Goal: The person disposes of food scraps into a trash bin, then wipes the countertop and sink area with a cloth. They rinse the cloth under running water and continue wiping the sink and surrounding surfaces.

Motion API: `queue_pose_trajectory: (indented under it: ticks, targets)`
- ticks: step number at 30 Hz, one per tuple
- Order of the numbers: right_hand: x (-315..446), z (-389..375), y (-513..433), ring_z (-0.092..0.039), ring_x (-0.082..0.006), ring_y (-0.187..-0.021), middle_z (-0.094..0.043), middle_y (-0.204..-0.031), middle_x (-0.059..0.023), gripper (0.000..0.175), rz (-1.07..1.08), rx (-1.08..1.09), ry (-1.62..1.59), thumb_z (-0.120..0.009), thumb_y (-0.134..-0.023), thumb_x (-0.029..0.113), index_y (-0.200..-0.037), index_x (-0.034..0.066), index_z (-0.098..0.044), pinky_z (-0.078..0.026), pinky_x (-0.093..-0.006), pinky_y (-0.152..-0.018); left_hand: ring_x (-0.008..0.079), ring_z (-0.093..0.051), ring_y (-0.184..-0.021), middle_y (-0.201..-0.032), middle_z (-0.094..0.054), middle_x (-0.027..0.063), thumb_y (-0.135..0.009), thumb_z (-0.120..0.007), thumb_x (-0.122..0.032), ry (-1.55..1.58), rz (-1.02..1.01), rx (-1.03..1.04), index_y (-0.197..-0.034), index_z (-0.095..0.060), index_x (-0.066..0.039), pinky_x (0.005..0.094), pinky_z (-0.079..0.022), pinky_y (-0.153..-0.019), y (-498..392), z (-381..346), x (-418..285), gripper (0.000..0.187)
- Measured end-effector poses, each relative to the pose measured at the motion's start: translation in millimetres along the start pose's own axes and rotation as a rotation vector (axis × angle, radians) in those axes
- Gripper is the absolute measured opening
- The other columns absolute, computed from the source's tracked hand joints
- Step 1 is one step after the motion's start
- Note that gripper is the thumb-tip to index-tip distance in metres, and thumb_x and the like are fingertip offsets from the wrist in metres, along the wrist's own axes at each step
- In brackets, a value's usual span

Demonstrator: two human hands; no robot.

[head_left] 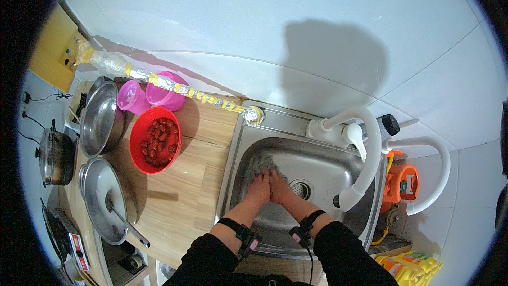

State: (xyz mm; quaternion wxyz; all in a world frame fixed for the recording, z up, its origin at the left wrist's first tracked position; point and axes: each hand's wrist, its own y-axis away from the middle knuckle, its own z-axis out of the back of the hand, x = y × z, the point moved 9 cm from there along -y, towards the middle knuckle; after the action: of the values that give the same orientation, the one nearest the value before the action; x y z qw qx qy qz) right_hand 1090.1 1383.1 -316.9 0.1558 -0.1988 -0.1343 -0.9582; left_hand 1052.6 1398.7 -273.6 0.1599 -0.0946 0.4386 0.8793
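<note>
My left hand [259,186] and my right hand [279,184] are side by side, low in the stainless steel sink [317,159]. Both rest on a dark grey-green, textured item [262,163], perhaps a cloth or scouring pad, at the sink's upper left. The fingers are partly hidden, so the grip does not show clearly. Just right of my right hand lies the round drain strainer [301,189]. A white curved faucet [367,159] reaches over the sink's right side.
Left on the wooden counter [186,186] stand a red bowl [137,143] of dark red dates, two pink containers [133,97], metal basins [97,123] and a bowl with a ladle [105,210]. A foil-wrapped pipe [178,88] crosses behind. An orange-topped gas cylinder [391,184] stands right.
</note>
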Motion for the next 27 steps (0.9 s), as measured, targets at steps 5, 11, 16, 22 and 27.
queue_pose_trajectory:
  ticks: [5, 11, 16, 22, 27]
  targets:
    - [32.3, -41.1, 28.3, -0.028, -0.0332, -0.124, -0.035, -0.133, -0.0088, 0.051, 0.145, 0.229, 0.085, -0.056, -0.074, 0.023, -0.123, 0.016, -0.046, -0.022, -0.0483, -0.102, 0.0345, -0.046, -0.111, -0.133, -0.034, 0.014, -0.078, -0.057, -0.014, -0.156, -0.038, 0.454, -0.135, -0.024, -0.014, 0.0462, -0.035, -0.094, -33.5, -85.7, 19.8, 0.066]
    - [41.2, -31.4, 58.8, -0.028, -0.0276, -0.125, -0.039, -0.131, -0.005, 0.042, 0.273, 0.358, 0.194, -0.05, -0.08, 0.023, -0.121, 0.0163, -0.048, -0.019, -0.0477, -0.104, 0.0361, -0.053, -0.1, -0.111, -0.055, 0.0173, -0.082, -0.051, -0.015, -0.06, -0.213, 0.386, -0.128, -0.038, -0.016, 0.0456, -0.042, -0.085, -27.7, -82.7, 15.3, 0.048]
    - [-28.6, 29.2, 35.8, -0.029, -0.0335, -0.122, -0.03, -0.136, -0.0098, 0.047, 0.01, 0.138, 0.346, -0.054, -0.079, 0.025, -0.125, 0.0224, -0.043, -0.03, -0.0525, -0.095, 0.0324, -0.052, -0.104, -0.118, -0.05, 0.0184, -0.082, -0.043, -0.006, 0.077, -0.204, -0.011, -0.127, -0.035, -0.003, 0.0446, -0.043, -0.084, -23.8, -19.2, -9.6, 0.046]
    - [-130.7, 72.4, 128.0, -0.03, -0.0396, -0.12, -0.029, -0.134, -0.0181, 0.053, -0.493, 0.043, -0.065, -0.053, -0.083, 0.025, -0.132, 0.029, -0.033, -0.037, -0.0481, -0.091, 0.037, -0.056, -0.093, -0.104, -0.057, 0.0217, -0.075, -0.048, -0.008, -0.202, -0.325, 0.116, -0.109, -0.053, 0.0, 0.0452, -0.045, -0.079, -44.3, -59.7, -16.6, 0.035]
    - [-102.5, -2.5, 198.2, -0.041, -0.0356, -0.113, -0.036, -0.13, -0.0193, 0.057, -0.334, 0.466, -0.066, -0.048, -0.085, 0.022, -0.136, 0.0207, -0.022, -0.038, -0.0468, -0.089, 0.0332, -0.055, -0.099, -0.11, -0.056, 0.0201, -0.079, -0.045, -0.01, -0.09, -0.221, 0.272, -0.104, -0.058, 0.002, 0.0448, -0.044, -0.082, -46.2, -95.3, 3.0, 0.031]
